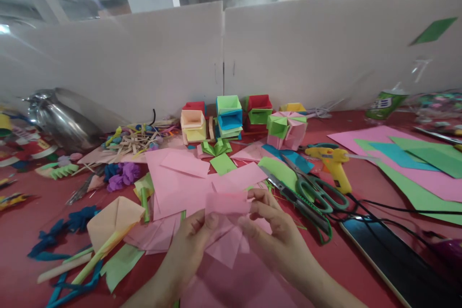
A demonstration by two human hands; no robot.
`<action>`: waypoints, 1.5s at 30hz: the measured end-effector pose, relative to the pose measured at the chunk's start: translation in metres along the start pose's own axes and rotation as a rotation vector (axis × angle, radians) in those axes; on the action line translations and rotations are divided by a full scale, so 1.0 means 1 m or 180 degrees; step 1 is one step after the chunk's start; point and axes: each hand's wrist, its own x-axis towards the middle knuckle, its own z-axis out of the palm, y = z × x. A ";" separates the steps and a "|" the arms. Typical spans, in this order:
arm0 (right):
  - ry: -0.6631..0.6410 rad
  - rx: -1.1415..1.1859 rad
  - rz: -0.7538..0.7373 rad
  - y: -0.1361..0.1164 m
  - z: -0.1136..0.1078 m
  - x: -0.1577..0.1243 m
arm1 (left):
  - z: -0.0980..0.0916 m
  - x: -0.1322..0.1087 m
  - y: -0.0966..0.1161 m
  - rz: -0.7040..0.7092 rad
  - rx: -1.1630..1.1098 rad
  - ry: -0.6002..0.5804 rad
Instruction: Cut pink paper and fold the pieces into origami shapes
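Observation:
Between my two hands I hold up a small pink piece of paper (227, 203), which looks folded into a strip. My left hand (198, 236) pinches its left end between thumb and fingers. On the right end, my right hand (269, 219) grips it the same way. Below and behind lie loose pink paper sheets (173, 192), some cut into small squares. Green-handled scissors (319, 192) rest on the table to the right of my right hand, beside a second pair with a toothed dark edge (288, 192).
Folded paper boxes (230, 118) stand stacked against the white partition (306, 48). A yellow glue gun (334, 163) and a phone (382, 255) with cables lie right. Paper flowers (124, 175), sticks (139, 142) and a metal jug (65, 120) are left.

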 end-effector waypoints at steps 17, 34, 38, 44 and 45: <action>-0.0396 0.0508 -0.0004 -0.009 -0.005 0.002 | 0.003 -0.002 -0.001 -0.0093 -0.0443 -0.0078; -0.0521 0.0693 0.0257 -0.003 -0.003 0.001 | 0.003 -0.002 -0.001 0.0054 -0.0218 -0.0210; -0.0365 0.0419 0.0145 -0.005 -0.003 0.002 | 0.003 -0.002 0.000 -0.0062 -0.0148 -0.0327; 0.0057 0.0230 0.0037 -0.004 -0.004 0.002 | -0.004 0.000 -0.006 -0.0088 -0.0192 -0.0748; 0.0075 0.0206 -0.0017 -0.004 -0.004 0.003 | -0.004 0.000 -0.006 -0.0093 -0.0152 -0.0693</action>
